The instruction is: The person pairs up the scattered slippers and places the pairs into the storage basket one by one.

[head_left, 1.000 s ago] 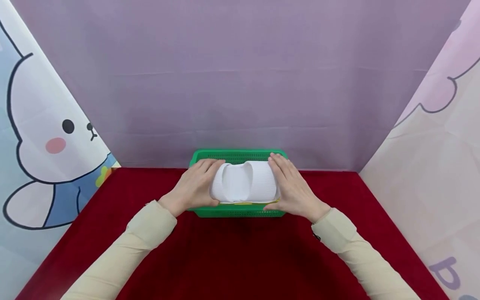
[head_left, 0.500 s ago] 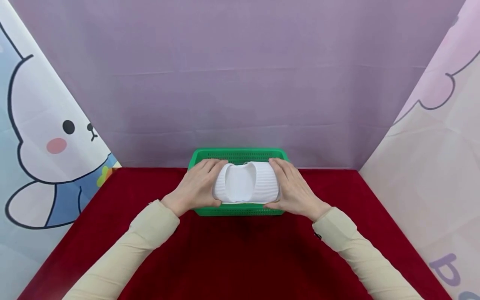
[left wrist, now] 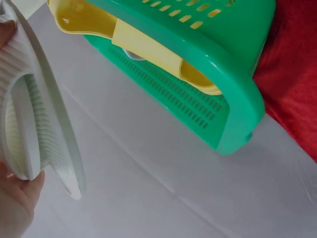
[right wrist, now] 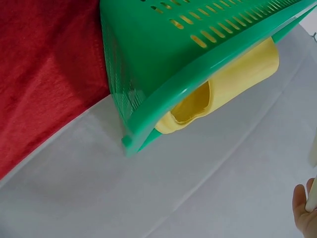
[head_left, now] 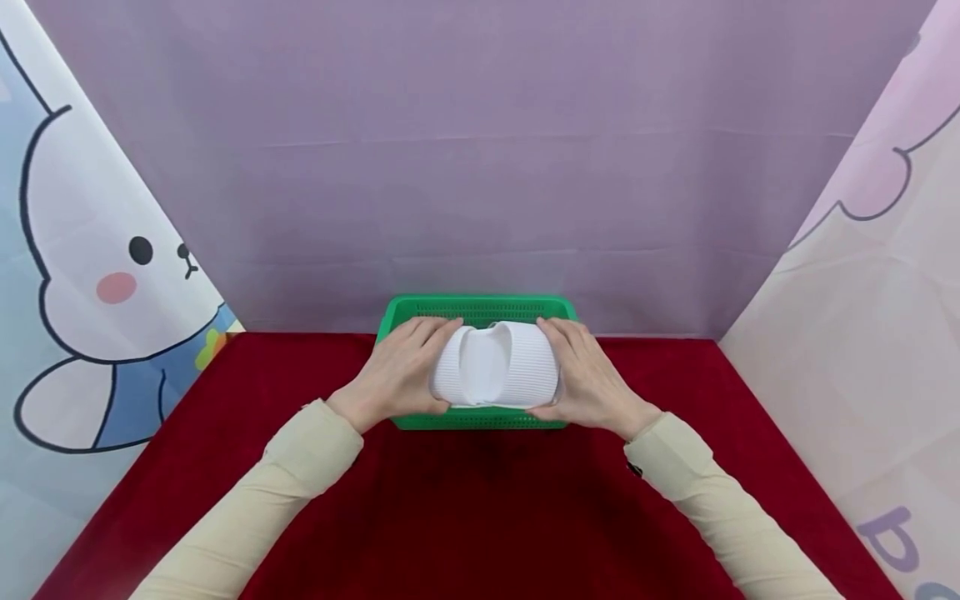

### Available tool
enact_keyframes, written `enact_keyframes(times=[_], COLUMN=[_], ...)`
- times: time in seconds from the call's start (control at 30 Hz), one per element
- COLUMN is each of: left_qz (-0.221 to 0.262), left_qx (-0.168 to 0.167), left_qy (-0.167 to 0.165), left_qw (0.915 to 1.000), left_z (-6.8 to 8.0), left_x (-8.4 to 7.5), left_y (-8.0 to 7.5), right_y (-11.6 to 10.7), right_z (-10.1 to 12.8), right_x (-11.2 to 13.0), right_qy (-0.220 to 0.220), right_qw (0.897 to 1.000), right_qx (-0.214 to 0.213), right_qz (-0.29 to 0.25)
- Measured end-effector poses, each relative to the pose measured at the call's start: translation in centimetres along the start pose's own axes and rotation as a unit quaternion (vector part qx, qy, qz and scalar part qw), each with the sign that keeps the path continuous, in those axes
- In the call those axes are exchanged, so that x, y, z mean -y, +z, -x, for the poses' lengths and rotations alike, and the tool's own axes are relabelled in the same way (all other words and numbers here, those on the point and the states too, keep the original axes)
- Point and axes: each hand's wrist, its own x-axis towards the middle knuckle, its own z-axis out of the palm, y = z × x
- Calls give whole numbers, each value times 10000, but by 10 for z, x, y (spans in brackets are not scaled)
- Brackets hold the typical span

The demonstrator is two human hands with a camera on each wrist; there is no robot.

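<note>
A white ribbed slipper (head_left: 531, 367) is held level above the green basket (head_left: 480, 422); whether a second is under it I cannot tell. My left hand (head_left: 399, 367) grips its left end, thumb at the near side. The right hand (head_left: 597, 379) grips the other end in the same way. In the left wrist view the white slipper (left wrist: 55, 119) hangs apart from the basket rim, with part of my left hand (left wrist: 17, 201) below. Yellow slippers (left wrist: 147, 45) lie inside the basket. The right wrist view catches only some fingers of my right hand (right wrist: 308, 213).
A red cloth (head_left: 480, 517) covers the table under the basket. Close behind rises a purple fabric backdrop (head_left: 480, 167). Printed panels stand on both sides, with a cartoon animal (head_left: 97, 258) at left.
Both hands keep their hold on the white slipper. The left hand and the slipper have shifted slightly right. A yellow edge seen below the slipper a second ago is now hidden in the head view.
</note>
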Motion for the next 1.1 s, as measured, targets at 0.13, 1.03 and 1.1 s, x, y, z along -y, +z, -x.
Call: enact_keyframes(times=[0.13, 1.03, 1.1], left_qz=[63, 192, 197], left_qx=[-85, -62, -50], left_qy=[69, 232, 242], left_qw=[9999, 9995, 9995], left_z=[1, -4, -4], left_x=[1, -8, -8], left_y=[0, 4, 4], right_y=[1, 5, 5], right_z=[-1, -5, -4], right_x=[1, 8, 8], right_qy=[55, 73, 81], right_qw=[9999, 9994, 9994], right_qx=[-4, -114, -121], right_qz=[-86, -329, -312])
